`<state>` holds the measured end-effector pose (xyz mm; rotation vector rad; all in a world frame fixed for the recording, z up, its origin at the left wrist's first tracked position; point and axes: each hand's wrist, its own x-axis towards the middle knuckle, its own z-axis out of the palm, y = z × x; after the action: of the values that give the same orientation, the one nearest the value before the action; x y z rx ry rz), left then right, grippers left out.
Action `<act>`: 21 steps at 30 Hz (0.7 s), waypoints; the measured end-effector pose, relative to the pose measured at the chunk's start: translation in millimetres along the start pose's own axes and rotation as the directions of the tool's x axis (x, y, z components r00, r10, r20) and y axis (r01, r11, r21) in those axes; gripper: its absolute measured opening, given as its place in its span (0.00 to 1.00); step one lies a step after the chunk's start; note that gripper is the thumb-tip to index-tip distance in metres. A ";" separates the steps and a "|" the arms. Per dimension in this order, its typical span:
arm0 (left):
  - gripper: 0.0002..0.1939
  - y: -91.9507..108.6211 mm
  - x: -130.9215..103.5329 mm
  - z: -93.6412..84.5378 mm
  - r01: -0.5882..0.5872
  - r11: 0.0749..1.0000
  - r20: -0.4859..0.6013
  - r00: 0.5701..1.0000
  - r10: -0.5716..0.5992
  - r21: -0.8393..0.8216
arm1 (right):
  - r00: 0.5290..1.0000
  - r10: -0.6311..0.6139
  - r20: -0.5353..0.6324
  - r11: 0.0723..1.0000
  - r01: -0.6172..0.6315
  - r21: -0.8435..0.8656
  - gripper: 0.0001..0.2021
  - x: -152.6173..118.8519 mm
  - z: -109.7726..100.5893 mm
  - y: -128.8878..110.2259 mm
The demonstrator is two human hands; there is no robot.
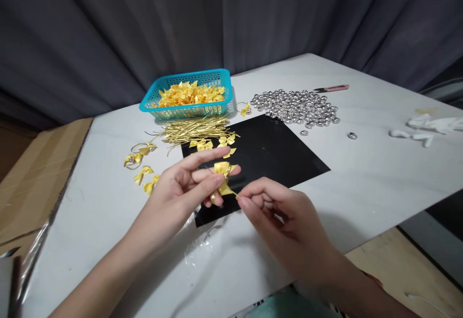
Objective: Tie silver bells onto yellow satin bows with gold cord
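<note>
My left hand [197, 178] pinches a yellow ribbon bow [222, 168] between thumb and fingers, above the black sheet [267, 149]. A gold ring of wire shows around that hand's fingers near the bow. My right hand [278, 207] is closed, its thumb and forefinger gripping the thin gold end of a wire tie [237, 195] that runs down from the bow. Behind my left hand, several loose yellow bows [201, 145] lie on the black sheet. More bows [143, 175] rest on the white table, left of my left hand.
A blue basket [186, 113] full of yellow bows stands at the back. In front lies a bundle of gold ties [197, 130]. Silver beads [294, 105] are heaped right of it, near a pink-handled tool [332, 88]. White crumpled items [434, 125] lie at the far right.
</note>
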<state>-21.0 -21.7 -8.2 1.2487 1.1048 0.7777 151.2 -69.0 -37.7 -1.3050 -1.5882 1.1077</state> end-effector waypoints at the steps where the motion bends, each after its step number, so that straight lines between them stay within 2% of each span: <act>1: 0.21 0.9 0.8 -1.8 -0.016 1.000 -0.008 1.000 0.016 0.014 | 1.000 -0.027 0.017 0.999 0.027 -0.037 0.08 0.1 -4.1 1.2; 5: 0.23 5.2 1.5 -3.8 -0.026 0.997 -0.008 1.000 0.027 0.069 | 0.980 -0.191 0.056 0.961 0.199 -0.194 0.06 2.1 -20.0 8.4; 8: 0.24 8.1 -1.5 -0.5 0.015 0.996 0.021 1.000 -0.017 0.086 | 0.931 -0.346 0.118 0.871 0.365 -0.329 0.05 7.9 -33.4 10.5; 11: 0.24 9.8 -5.3 2.7 0.075 0.993 0.085 0.993 -0.083 0.089 | 0.855 -0.419 0.306 0.776 0.512 -0.368 0.06 17.2 -48.3 4.8; 13: 0.24 10.2 -6.9 4.3 0.108 0.990 0.130 0.984 -0.120 0.092 | 0.807 -0.414 0.422 0.721 0.573 -0.389 0.08 24.3 -56.0 -2.2; 18: 0.25 9.2 -9.4 8.1 0.177 0.980 0.239 0.952 -0.193 0.085 | 0.680 -0.467 0.565 0.534 0.727 -0.432 0.10 40.7 -56.3 -18.0; 21: 0.29 8.3 -10.9 8.6 0.201 0.975 0.274 0.936 -0.220 0.095 | 0.592 -0.510 0.624 0.475 0.798 -0.370 0.07 49.2 -48.4 -24.8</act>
<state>-15.5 -33.0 1.9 1.2289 1.0139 0.3883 181.2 -15.8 3.0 -0.5968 -2.6707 0.3257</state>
